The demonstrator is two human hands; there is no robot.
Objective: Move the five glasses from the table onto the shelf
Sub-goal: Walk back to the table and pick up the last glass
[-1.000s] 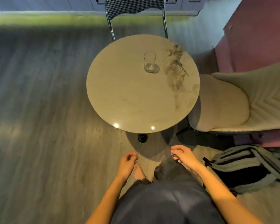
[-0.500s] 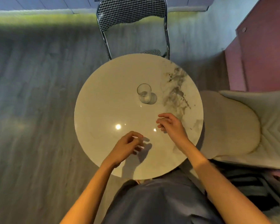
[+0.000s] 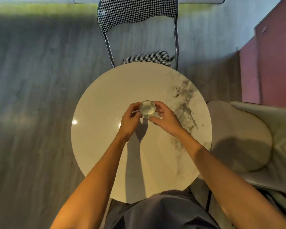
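Observation:
One clear drinking glass (image 3: 147, 108) stands upright near the middle of the round marble table (image 3: 109, 90), seen from straight above. My left hand (image 3: 130, 119) cups its left side and my right hand (image 3: 165, 119) cups its right side, fingers curled around the wall of the glass. Whether the glass has left the tabletop cannot be told from this angle. No other glass and no shelf are in view.
A houndstooth chair with a chrome frame (image 3: 137, 15) stands behind the table. A cream padded chair (image 3: 248, 134) sits close on the right, with a pink wall panel (image 3: 274, 63) beyond it. Grey wood floor (image 3: 31, 96) spreads to the left.
I have stepped up to the table. Both hands came forward from low near my legs, over the table edge, and closed around the glass from either side.

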